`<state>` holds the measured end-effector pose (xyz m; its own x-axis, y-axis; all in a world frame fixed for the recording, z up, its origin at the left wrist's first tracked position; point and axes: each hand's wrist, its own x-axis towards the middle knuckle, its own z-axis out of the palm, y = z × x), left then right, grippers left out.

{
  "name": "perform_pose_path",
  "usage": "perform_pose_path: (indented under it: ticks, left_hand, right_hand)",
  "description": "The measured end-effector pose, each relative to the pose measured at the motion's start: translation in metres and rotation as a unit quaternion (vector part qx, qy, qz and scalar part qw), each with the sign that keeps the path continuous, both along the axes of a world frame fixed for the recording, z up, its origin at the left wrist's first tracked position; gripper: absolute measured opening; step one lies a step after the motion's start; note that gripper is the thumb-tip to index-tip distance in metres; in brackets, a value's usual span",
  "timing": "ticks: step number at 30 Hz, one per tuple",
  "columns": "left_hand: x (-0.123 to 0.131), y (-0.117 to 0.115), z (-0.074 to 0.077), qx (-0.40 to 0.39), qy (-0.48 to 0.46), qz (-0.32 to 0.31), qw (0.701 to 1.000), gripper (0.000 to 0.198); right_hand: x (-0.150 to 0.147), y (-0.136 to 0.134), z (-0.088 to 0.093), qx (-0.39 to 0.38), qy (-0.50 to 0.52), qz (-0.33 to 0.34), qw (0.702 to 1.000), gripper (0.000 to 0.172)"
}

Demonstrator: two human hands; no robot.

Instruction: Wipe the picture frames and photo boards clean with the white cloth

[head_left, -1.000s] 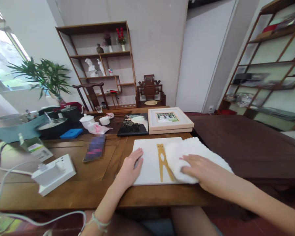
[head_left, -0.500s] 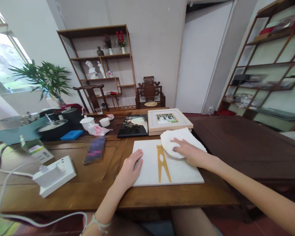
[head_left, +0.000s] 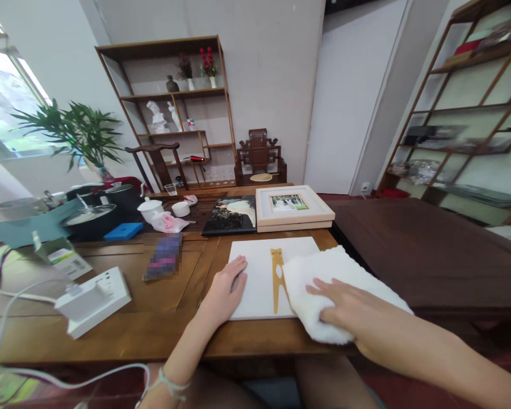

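The towel (head_left: 330,264) over the right of the board (head_left: 258,272) looks soft, light, best palmed centrally; the right hand (head_left: 344,305) spreads fingers there, the left hand (head_left: 226,289) rests at left, fingers together.

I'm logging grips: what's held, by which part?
White cloth, by the right hand, from above near its middle; any pinch is hidden. Left hand rests on the board.

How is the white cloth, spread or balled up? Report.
Spread: the white cloth lies broad under the right hand, over the right side of the white board and past its near edge. Whether doubled, cannot tell.
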<state>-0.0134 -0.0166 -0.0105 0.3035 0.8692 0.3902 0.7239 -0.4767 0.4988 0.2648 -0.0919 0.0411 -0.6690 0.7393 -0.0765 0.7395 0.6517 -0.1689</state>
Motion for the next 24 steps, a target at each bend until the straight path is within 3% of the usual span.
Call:
perform_pose_path:
  ticks: [2,5,10,16,20,24]
  left_hand:
    - [0.0,0.0,-0.001,0.004,0.001,-0.001,1.0,0.035]
    - [0.0,0.0,-0.001,0.001,-0.005,-0.001,1.0,0.035]
    - [0.0,0.0,0.001,-0.009,0.001,0.004,1.0,0.037]
    - [0.0,0.001,0.001,-0.014,0.007,0.003,1.0,0.038]
    - [0.0,0.001,0.001,-0.009,0.003,0.002,1.0,0.037]
    - [0.0,0.001,0.0,-0.013,0.006,0.0,1.0,0.039]
  right_hand:
    - [0.002,-0.008,0.004,-0.013,0.019,0.004,1.0,0.06]
    - [0.001,0.004,0.007,-0.018,0.052,-0.002,0.998,0.055]
    - [-0.006,0.061,-0.001,-0.012,0.07,-0.003,0.997,0.042]
    - [-0.011,0.113,-0.012,0.043,0.074,0.008,0.996,0.047]
    - [-0.008,0.112,-0.006,0.053,0.048,-0.028,0.997,0.033]
    - [0.0,0.085,0.009,0.008,0.036,-0.025,0.999,0.03]
